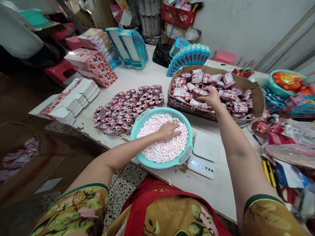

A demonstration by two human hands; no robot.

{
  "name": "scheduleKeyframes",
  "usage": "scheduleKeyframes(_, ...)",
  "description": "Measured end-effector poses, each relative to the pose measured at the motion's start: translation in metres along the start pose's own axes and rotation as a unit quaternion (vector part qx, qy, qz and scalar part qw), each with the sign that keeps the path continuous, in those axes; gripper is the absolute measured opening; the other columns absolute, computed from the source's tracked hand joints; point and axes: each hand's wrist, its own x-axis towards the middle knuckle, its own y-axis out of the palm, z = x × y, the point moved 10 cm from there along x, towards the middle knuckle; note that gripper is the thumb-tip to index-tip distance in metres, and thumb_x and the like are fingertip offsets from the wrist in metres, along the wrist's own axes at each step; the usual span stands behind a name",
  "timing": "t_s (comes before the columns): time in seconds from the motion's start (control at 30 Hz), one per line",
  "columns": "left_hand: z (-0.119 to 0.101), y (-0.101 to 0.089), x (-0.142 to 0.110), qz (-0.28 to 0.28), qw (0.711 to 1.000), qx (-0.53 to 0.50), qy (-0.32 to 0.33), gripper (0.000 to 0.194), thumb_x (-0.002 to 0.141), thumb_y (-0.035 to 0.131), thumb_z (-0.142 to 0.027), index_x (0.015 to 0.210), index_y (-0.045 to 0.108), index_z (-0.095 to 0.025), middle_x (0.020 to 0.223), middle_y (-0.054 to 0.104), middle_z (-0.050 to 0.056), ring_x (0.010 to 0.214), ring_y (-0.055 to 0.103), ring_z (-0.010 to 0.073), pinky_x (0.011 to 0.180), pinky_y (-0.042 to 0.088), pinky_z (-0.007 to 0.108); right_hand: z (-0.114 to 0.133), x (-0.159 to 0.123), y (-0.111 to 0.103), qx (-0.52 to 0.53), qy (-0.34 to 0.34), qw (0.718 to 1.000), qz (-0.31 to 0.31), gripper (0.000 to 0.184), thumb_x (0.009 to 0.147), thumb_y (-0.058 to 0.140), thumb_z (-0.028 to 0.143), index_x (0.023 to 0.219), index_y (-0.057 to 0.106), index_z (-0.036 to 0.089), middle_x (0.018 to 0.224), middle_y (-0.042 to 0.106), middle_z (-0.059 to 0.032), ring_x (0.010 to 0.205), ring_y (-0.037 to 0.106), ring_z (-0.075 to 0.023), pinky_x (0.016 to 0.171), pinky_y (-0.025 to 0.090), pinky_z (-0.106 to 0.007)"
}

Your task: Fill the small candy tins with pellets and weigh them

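Observation:
My left hand [169, 131] lies on small pale pink candies [157, 152], its fingers stretched out and partly sunk among them. They fill a turquoise basin [134, 134] at the table's front edge. Over the cardboard box [258, 95] at the right, my right hand [212, 97] is closed on a small oval red-printed candy carton [199, 93]. Many similar cartons [237, 106] lie jumbled in that box. To the left of the basin, more oval cartons [128, 106] stand upright in close rows with dark openings on top. Below the box sits a white digital scale [204, 154] with a lit display.
Flat printed cardboard [71, 98] lies stacked at the left, near strawberry-printed boxes [92, 67]. Blue display boxes [134, 47] and a black bag [162, 55] stand at the back. Plastic packaging [290, 141] crowds the right side. A floor carton [46, 157] is at lower left.

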Motion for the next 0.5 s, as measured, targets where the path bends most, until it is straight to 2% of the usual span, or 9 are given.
scheduleKeyframes(0.1,0.017,0.003,-0.023,0.007,0.997,-0.045,-0.065,0.056,0.097,0.045,-0.061,0.121,0.071,-0.017,0.130,0.070,0.018,0.122,0.063,0.0388,0.105,0.045,0.051,0.022,-0.045,-0.037,0.145,-0.031,0.987,-0.063,0.051,0.052,0.088,0.037,0.096,0.070,0.017,0.091,0.070,-0.0015,0.091,0.066,-0.0230,0.088,0.053,-0.037)
scheduleKeyframes(0.17,0.032,0.000,-0.036,-0.018,0.989,-0.095,-0.113,0.053,0.091,0.054,-0.061,0.115,0.073,-0.018,0.129,0.072,0.018,0.122,0.065,0.0395,0.104,0.046,0.049,0.023,-0.082,-0.047,0.272,0.002,0.957,-0.098,0.050,0.054,0.087,0.041,0.094,0.067,0.020,0.088,0.071,0.0008,0.084,0.067,-0.0199,0.081,0.056,-0.034)
scheduleKeyframes(0.23,0.047,-0.005,-0.046,-0.062,0.972,-0.162,-0.158,0.049,0.081,0.069,-0.059,0.109,0.075,-0.019,0.128,0.073,0.018,0.124,0.064,0.0401,0.105,0.046,0.047,0.017,-0.117,-0.037,0.410,0.066,0.904,-0.101,0.049,0.056,0.086,0.044,0.094,0.064,0.023,0.089,0.072,0.0014,0.081,0.068,-0.0180,0.072,0.058,-0.031)
scheduleKeyframes(0.3,0.061,-0.008,-0.055,-0.110,0.940,-0.249,-0.205,0.045,0.070,0.080,-0.055,0.097,0.074,-0.019,0.116,0.076,0.018,0.117,0.067,0.0391,0.099,0.050,0.044,0.012,-0.148,-0.019,0.510,0.126,0.846,-0.085,0.050,0.056,0.087,0.047,0.093,0.064,0.024,0.093,0.075,0.0004,0.080,0.070,-0.0178,0.066,0.059,-0.029)
scheduleKeyframes(0.33,0.068,-0.008,-0.060,-0.129,0.917,-0.297,-0.231,0.042,0.068,0.083,-0.053,0.090,0.073,-0.019,0.104,0.077,0.017,0.108,0.070,0.0376,0.092,0.053,0.042,0.010,-0.161,-0.011,0.536,0.149,0.827,-0.078,0.051,0.054,0.088,0.046,0.093,0.064,0.024,0.095,0.076,-0.0004,0.080,0.071,-0.0181,0.064,0.059,-0.029)
scheduleKeyframes(0.4,0.076,-0.003,-0.066,-0.150,0.857,-0.414,-0.268,0.036,0.068,0.083,-0.050,0.081,0.069,-0.019,0.085,0.074,0.013,0.089,0.072,0.0323,0.076,0.056,0.039,0.007,-0.182,0.000,0.545,0.186,0.815,-0.065,0.055,0.049,0.092,0.042,0.094,0.067,0.023,0.094,0.077,-0.0012,0.077,0.071,-0.0177,0.060,0.058,-0.027)
scheduleKeyframes(0.43,0.077,0.000,-0.068,-0.156,0.817,-0.481,-0.277,0.034,0.069,0.083,-0.047,0.082,0.068,-0.019,0.081,0.072,0.011,0.082,0.071,0.0292,0.069,0.056,0.036,0.007,-0.190,0.003,0.537,0.200,0.818,-0.051,0.056,0.047,0.094,0.040,0.094,0.067,0.022,0.091,0.077,-0.0012,0.074,0.070,-0.0170,0.058,0.057,-0.026)
scheduleKeyframes(0.5,0.077,0.006,-0.072,-0.170,0.713,-0.616,-0.288,0.031,0.070,0.082,-0.040,0.088,0.068,-0.019,0.081,0.071,0.008,0.072,0.069,0.0241,0.061,0.057,0.034,0.011,-0.201,0.005,0.519,0.210,0.829,-0.020,0.058,0.044,0.097,0.033,0.093,0.068,0.021,0.085,0.075,0.0003,0.069,0.069,-0.0149,0.056,0.056,-0.025)
